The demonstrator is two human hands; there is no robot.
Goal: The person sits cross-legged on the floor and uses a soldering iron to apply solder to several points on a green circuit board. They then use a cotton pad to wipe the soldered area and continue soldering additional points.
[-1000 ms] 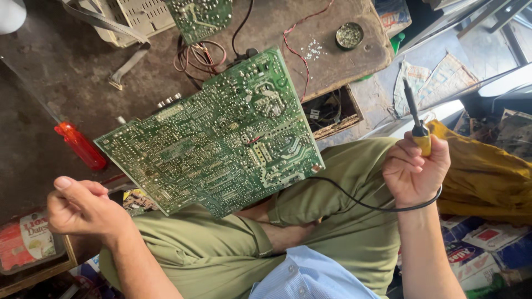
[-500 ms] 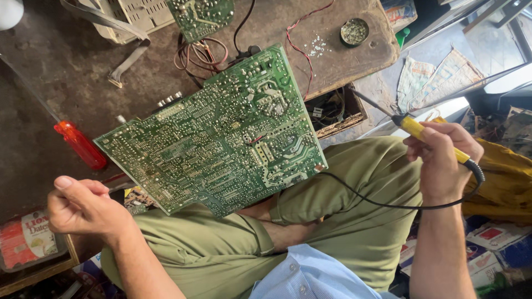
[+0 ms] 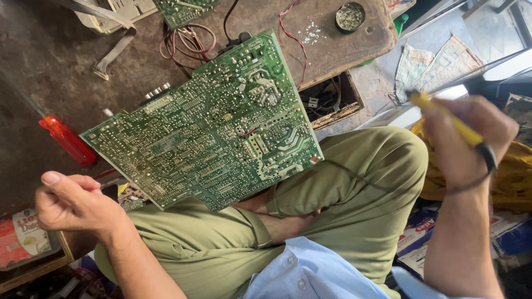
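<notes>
A large green circuit board (image 3: 210,127) lies solder side up, tilted, resting on my lap and against the wooden table (image 3: 332,52). My left hand (image 3: 72,202) is low on the left, just off the board's near corner, fingers curled shut with nothing visible in them. My right hand (image 3: 471,147) is raised at the right, apart from the board, gripping a yellow-handled soldering iron (image 3: 443,116) that points up and to the left. Its black cord (image 3: 354,171) trails across my thigh.
A red-handled screwdriver (image 3: 69,141) lies on the dark surface left of the board. A smaller green board (image 3: 183,8), looped wires (image 3: 188,39) and a round tin (image 3: 350,15) sit on the table. An open drawer (image 3: 330,99) holds parts. Yellow cloth (image 3: 515,171) lies at right.
My right hand has swung the soldering iron from upright to a slant pointing left and has shifted right. The left hand and the board have stayed put.
</notes>
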